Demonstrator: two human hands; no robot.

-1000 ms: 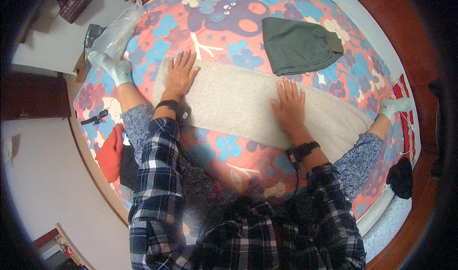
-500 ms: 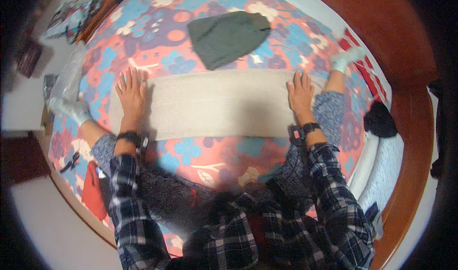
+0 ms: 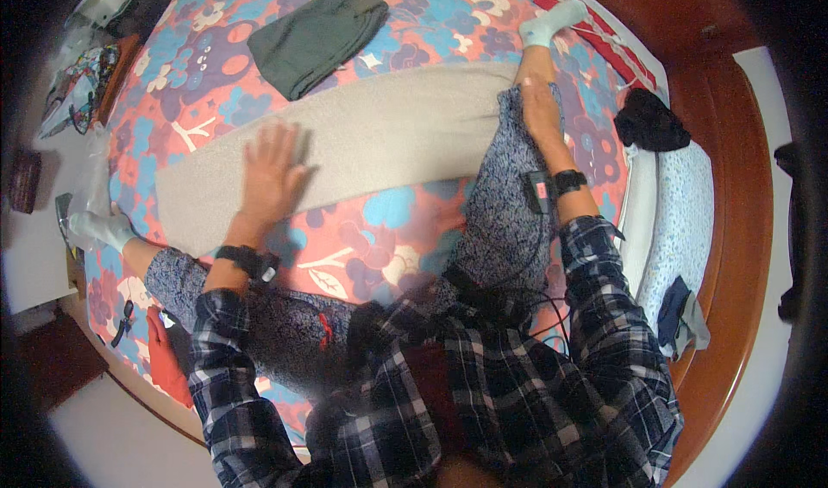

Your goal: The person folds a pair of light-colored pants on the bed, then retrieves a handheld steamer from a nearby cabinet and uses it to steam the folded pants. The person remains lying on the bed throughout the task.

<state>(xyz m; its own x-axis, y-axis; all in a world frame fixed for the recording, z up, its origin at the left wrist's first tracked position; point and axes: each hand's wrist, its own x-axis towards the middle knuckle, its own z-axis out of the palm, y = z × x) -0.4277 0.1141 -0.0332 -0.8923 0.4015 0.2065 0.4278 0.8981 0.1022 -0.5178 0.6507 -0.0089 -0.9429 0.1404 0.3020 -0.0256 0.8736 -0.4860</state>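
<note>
A long strip of beige folded cloth (image 3: 379, 134) lies across the flowered bedspread in front of me, slanting up toward the right. Over its left half is my left hand (image 3: 274, 173), palm down with fingers spread, holding nothing; whether it presses on the cloth I cannot tell. My right hand (image 3: 541, 115) is off the cloth's right end, by the trouser cuff on my right shin, its fingers stretched out and slightly blurred. Part of the cloth's right end is hidden by my right leg (image 3: 509, 177). A dark green folded garment (image 3: 317, 41) rests beyond the strip.
My legs spread to both sides on the flowered bedspread (image 3: 388, 259). At the right are a black cloth bundle (image 3: 653, 121), a light blue pillow (image 3: 686, 203) and a wooden bed edge (image 3: 733, 255). An orange-red cloth (image 3: 166, 350) and a small black strap (image 3: 122, 322) lie at the left.
My left hand has moved inward from the strip's left end. My right hand has left the strip for my right shin. The view has turned, so the strip now appears slanted.
</note>
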